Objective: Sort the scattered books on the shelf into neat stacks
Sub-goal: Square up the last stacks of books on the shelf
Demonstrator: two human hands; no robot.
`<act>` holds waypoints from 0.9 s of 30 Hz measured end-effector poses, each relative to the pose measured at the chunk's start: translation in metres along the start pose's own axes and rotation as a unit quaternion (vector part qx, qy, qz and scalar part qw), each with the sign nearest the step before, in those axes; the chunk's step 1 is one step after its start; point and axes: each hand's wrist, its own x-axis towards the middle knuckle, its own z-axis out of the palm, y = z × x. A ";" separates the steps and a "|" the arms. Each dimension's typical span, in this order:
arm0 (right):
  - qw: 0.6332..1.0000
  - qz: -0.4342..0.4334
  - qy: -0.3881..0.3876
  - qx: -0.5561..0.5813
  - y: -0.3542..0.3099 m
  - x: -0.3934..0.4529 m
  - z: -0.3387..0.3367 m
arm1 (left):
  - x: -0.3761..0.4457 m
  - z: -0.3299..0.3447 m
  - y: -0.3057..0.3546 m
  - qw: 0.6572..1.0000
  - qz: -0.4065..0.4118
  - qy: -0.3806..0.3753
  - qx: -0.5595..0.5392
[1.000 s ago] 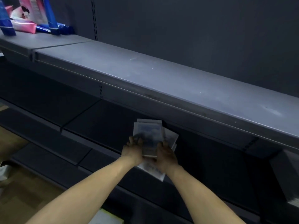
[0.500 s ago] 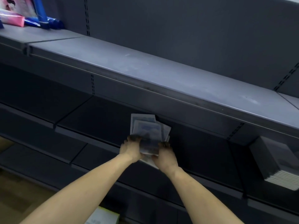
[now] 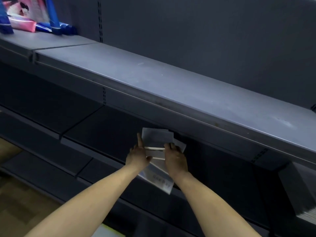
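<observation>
At the far left of the top shelf (image 3: 153,77) lies a cluster of pink and blue packages (image 3: 32,21), some upright and some flat, near the joint between two shelf boards. Below, the dark middle shelf (image 3: 106,127) runs across the view, and its left part lies in shadow. Near the centre, the left hand (image 3: 137,157) presses flat against the left edge of a small pile of grey-white books (image 3: 158,142), the index finger stretched forward along that edge and the thumb tucked toward the near side; the hand is not closed around anything but braces the pile from the side. The books sit on the middle shelf just under the front lip of the top shelf, loosely overlapped, with corners fanning out at different angles and pale page edges showing between the covers. One thin book (image 3: 159,180) with faint lettering sticks out toward the viewer, tilted over the shelf's front edge between the two forearms. The right hand (image 3: 175,159) cups the right side of the pile, fingers curled over the top covers and gripping them. Far right, on a lower level, a separate stack of dark-covered books (image 3: 301,194) rests at an angle, well apart from the hands.
</observation>
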 end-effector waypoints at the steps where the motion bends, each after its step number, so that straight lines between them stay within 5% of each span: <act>1: 1.000 -0.004 -0.008 -0.003 0.003 0.003 0.003 | 0.003 0.002 -0.001 1.000 0.002 -0.011 0.005; 6: 0.999 -0.031 -0.023 -0.016 0.016 0.010 0.019 | 0.013 0.011 -0.001 0.999 0.028 -0.030 -0.002; 11: 0.999 -0.035 -0.023 -0.010 0.020 0.017 0.025 | 0.018 0.011 0.004 0.993 -0.019 -0.064 -0.101; 17: 0.999 -0.006 -0.018 0.046 0.018 0.018 0.028 | 0.012 0.011 0.018 0.994 -0.054 -0.044 -0.078; 27: 0.996 -0.026 -0.019 0.079 0.022 -0.030 0.034 | -0.023 0.013 0.003 0.981 0.022 -0.011 0.194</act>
